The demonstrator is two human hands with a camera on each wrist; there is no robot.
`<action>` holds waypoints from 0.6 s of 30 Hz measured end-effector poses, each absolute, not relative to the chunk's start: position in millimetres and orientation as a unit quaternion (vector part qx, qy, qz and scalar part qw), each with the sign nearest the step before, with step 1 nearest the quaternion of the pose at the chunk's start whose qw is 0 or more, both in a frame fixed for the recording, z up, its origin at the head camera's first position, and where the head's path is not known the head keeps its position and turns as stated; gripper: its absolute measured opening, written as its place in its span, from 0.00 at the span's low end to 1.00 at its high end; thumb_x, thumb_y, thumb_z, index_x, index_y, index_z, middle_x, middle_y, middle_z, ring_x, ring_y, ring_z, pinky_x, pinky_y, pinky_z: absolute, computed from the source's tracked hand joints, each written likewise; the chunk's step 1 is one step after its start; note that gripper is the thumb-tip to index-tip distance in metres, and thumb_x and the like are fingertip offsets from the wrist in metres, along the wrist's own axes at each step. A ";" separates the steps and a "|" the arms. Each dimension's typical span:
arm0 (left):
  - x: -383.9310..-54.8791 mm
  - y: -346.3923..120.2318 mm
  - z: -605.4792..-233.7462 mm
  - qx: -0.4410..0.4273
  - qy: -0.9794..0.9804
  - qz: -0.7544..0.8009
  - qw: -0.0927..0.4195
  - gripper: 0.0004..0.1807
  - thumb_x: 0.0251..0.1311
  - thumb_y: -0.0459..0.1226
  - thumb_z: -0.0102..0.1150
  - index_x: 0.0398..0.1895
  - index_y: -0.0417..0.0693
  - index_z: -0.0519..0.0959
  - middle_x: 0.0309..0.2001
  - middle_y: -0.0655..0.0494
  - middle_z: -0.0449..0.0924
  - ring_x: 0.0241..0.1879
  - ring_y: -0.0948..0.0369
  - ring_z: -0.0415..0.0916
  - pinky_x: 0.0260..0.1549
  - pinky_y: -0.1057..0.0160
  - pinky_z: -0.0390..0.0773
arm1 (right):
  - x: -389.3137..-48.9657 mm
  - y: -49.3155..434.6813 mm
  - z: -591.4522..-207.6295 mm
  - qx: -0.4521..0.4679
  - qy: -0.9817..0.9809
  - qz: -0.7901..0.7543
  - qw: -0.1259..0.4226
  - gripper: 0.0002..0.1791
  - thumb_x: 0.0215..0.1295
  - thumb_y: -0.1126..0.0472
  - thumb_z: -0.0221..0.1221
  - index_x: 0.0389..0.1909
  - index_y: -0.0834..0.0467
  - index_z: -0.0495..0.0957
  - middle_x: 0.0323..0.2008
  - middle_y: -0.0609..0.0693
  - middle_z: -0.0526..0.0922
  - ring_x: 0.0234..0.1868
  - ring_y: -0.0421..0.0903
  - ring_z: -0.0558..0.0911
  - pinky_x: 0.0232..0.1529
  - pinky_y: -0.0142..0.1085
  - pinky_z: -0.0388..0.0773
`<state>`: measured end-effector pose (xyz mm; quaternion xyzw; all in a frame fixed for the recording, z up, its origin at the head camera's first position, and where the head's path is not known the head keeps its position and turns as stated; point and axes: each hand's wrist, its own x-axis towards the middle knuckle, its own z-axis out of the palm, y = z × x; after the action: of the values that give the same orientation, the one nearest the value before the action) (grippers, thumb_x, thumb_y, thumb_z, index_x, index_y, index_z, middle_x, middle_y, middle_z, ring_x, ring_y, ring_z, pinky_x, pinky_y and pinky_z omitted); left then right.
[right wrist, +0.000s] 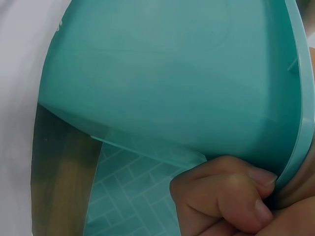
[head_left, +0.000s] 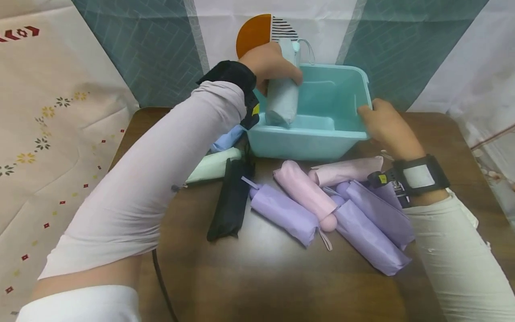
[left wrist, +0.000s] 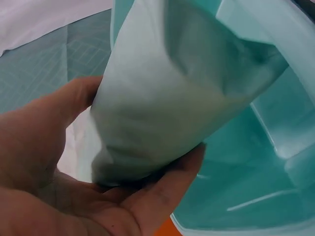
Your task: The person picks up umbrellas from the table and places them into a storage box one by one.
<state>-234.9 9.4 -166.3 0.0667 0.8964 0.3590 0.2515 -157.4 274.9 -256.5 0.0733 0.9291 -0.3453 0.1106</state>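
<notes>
A brown table (head_left: 289, 286) spreads beneath your work, your left sleeve (head_left: 132, 179) slanting in from 8 o'clock and your right sleeve (head_left: 458, 255) from 4, on a dial centred on the bin with 12 pointing away from you. The aqua bin (head_left: 297, 145) stands toward the table's far edge; the step in hand appears to be handling one umbrella at its mouth, though whether it is going in or coming out cannot be told. That pale blue-grey umbrella (head_left: 281, 100) leans near upright at 10 o'clock, lower end inside the walls, top above the far rim; contact with the bin's floor is unclear. Outside lie a pink umbrella (head_left: 306, 192) at 6, a lilac umbrella (head_left: 285, 214) just past it, two more lilac umbrellas (head_left: 372, 241) and a pale pink umbrella (head_left: 350, 171) near 5, a black folded piece (head_left: 229, 201) between 7 and 8, and a pale green umbrella (head_left: 219, 165) at 8. Your left hand (head_left: 269, 65), at 11, wraps its umbrella between thumb and fingers. Your right hand (head_left: 380, 120), at 3, grips the rim with curled fingers; the next move probably calls for it to brace the bin while the left guides the umbrella past the walls. A thin strap (head_left: 310, 49) loops at 12.
</notes>
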 end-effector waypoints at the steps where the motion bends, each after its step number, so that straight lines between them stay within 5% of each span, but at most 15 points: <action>1: -235.5 12.7 -166.9 0.062 0.898 0.351 0.258 0.37 0.53 0.48 0.66 0.62 0.46 0.61 0.55 0.50 0.67 0.50 0.53 0.73 0.41 0.56 0.80 | -156.7 275.6 -256.0 0.073 0.929 -0.346 0.109 0.28 0.72 0.43 0.33 0.49 0.67 0.61 0.35 0.59 0.65 0.24 0.52 0.70 0.22 0.44 0.69; 7: -239.6 24.8 -171.5 0.049 0.929 0.240 0.276 0.40 0.53 0.53 0.62 0.66 0.47 0.61 0.57 0.50 0.66 0.51 0.53 0.72 0.38 0.60 0.80 | -154.4 275.3 -255.8 0.076 0.928 -0.346 0.114 0.29 0.73 0.43 0.33 0.50 0.67 0.61 0.34 0.59 0.65 0.24 0.52 0.69 0.22 0.43 0.68; 10: -242.6 25.9 -173.1 0.052 0.943 0.166 0.284 0.41 0.55 0.56 0.58 0.69 0.48 0.60 0.60 0.52 0.65 0.53 0.56 0.68 0.45 0.62 0.76 | -153.9 273.6 -256.5 0.079 0.928 -0.345 0.117 0.29 0.73 0.43 0.33 0.51 0.67 0.61 0.33 0.58 0.65 0.23 0.51 0.69 0.22 0.43 0.68; 18: -243.7 22.7 -196.2 0.064 0.946 0.116 0.295 0.34 0.59 0.50 0.58 0.67 0.46 0.66 0.62 0.52 0.67 0.55 0.56 0.65 0.51 0.60 0.70 | -151.7 272.7 -258.6 0.087 0.926 -0.344 0.129 0.32 0.73 0.42 0.32 0.56 0.68 0.59 0.37 0.60 0.65 0.27 0.53 0.70 0.26 0.44 0.69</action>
<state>-243.7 22.7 -196.2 0.0642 0.9464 0.1158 0.2947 -151.7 272.7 -258.6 0.0867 0.9259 -0.3444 0.1290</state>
